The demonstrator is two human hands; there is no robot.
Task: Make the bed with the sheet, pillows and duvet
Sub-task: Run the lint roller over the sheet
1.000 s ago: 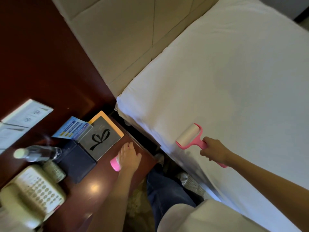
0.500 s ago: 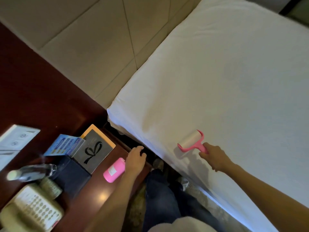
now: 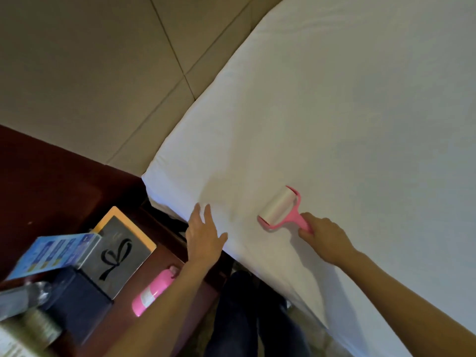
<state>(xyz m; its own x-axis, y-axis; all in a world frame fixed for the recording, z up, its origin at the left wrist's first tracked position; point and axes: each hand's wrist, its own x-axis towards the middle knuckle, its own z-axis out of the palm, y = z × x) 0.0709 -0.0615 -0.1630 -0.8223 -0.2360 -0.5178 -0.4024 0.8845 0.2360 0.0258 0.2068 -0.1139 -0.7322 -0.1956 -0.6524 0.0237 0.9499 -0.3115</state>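
While the right hand grips the handle of the pink lint roller (handle mostly hidden in the fist), the left hand, at its 9 o'clock, lies flat with straight fingers on the sheet edge. Sheet spread over the mattress, cut off at 3 o'clock.

One white sheet covers one bed, and one lint roller is in view. Two hands show, one left hand and one right hand. The single bench carries six things: one pink bottle, one dark box, one blue leaflet, one grey card with a drawn bow, one clear bottle, which is blurred, and one ribbed tin.
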